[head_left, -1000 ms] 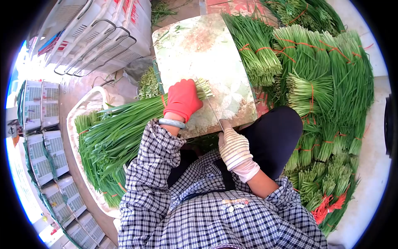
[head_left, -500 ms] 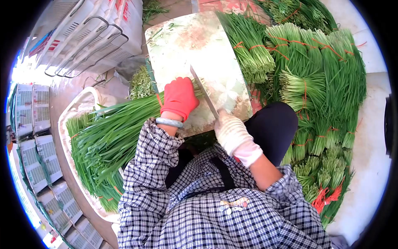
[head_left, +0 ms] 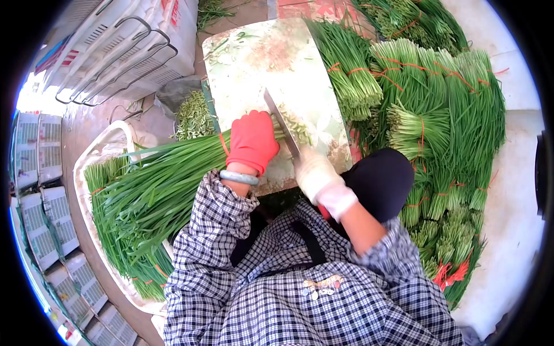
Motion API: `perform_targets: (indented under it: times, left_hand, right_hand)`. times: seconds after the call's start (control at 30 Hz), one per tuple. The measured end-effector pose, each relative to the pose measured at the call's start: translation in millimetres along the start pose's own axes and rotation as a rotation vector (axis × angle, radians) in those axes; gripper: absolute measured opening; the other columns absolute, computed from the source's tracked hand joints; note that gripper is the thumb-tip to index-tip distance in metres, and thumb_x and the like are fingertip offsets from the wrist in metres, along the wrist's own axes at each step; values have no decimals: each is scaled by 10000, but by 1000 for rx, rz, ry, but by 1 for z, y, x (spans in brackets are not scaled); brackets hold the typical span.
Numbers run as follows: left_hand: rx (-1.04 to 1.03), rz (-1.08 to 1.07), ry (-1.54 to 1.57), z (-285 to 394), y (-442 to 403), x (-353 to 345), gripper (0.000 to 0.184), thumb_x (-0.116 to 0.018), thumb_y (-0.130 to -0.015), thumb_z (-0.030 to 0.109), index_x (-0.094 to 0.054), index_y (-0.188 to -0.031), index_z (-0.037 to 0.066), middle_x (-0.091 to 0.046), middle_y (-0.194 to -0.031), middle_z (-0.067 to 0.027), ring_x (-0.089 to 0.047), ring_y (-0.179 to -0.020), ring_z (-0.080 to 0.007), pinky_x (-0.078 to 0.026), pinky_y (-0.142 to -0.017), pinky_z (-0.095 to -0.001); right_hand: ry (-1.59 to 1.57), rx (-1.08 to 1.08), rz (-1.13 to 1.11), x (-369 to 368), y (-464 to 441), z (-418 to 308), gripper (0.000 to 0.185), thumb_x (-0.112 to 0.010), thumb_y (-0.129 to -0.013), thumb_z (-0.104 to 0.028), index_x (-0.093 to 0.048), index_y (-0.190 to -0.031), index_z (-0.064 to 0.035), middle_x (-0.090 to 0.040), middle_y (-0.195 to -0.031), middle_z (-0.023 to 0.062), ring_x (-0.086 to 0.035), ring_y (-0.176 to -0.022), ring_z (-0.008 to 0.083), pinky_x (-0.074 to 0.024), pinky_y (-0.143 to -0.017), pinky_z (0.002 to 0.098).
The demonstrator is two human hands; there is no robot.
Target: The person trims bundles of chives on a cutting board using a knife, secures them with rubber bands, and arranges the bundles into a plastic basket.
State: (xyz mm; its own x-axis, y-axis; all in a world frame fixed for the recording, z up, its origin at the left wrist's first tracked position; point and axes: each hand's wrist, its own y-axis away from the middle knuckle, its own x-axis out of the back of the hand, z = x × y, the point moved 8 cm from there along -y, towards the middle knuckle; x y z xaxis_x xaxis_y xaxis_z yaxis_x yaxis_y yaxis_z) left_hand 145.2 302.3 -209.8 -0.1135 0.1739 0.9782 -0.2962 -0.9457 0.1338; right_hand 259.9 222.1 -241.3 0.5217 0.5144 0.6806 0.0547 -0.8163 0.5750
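My left hand point(head_left: 252, 141), in a red glove, is closed round a bundle of garlic chives point(head_left: 167, 173), pressing it on a pale, stained board point(head_left: 254, 63). The long leaves trail to the left, with an orange tie point(head_left: 223, 144) just left of the glove. My right hand point(head_left: 314, 175), in a white glove, grips a knife point(head_left: 281, 124). Its blade stands at the bundle's stem end, close beside my left hand. Short cut stem ends point(head_left: 301, 131) lie on the board just right of the blade.
Tied chive bundles point(head_left: 441, 109) are piled at the right; more lie in a white-rimmed basket point(head_left: 81, 190) at left. Cut scraps point(head_left: 196, 115) sit in a bag left of the board. White crates point(head_left: 135, 57) stand at upper left, with more crates point(head_left: 49, 222) along the left edge.
My right hand and the knife handle have shifted slightly left. Cut stem ends now show right of the blade. My left hand still holds the bundle in nearly the same place.
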Motion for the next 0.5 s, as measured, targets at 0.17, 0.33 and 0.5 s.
perform_targets:
  times: [0.17, 0.33, 0.5]
  left_hand:
    - [14, 24, -18, -1, -3, 3, 345, -727, -671, 277, -643, -900, 33, -650, -898, -189, -656, -819, -362, -527, -716, -441]
    - [12, 23, -25, -3, -4, 1, 373, -746, -647, 292, -638, -900, 41, -649, -896, -188, -654, -822, -363, -530, -730, -436]
    - [-8, 17, -34, -1, -3, 4, 401, -749, -647, 309, -631, -916, 37, -650, -913, -200, -650, -849, -369, -526, -756, -443]
  right_hand:
    - [199, 210, 76, 18, -27, -38, 236, -424, -882, -12, -591, -1038, 46, -651, -917, 281, -655, -881, 393, -525, -802, 448]
    - [191, 152, 117, 11, 20, -16, 154, -568, -820, -88, -666, -883, 12, -678, -891, 201, -660, -802, 344, -527, -730, 385]
    - [-32, 131, 162, 33, -32, -30, 228, -539, -833, -68, -694, -966, 35, -691, -898, 216, -675, -835, 363, -544, -760, 390]
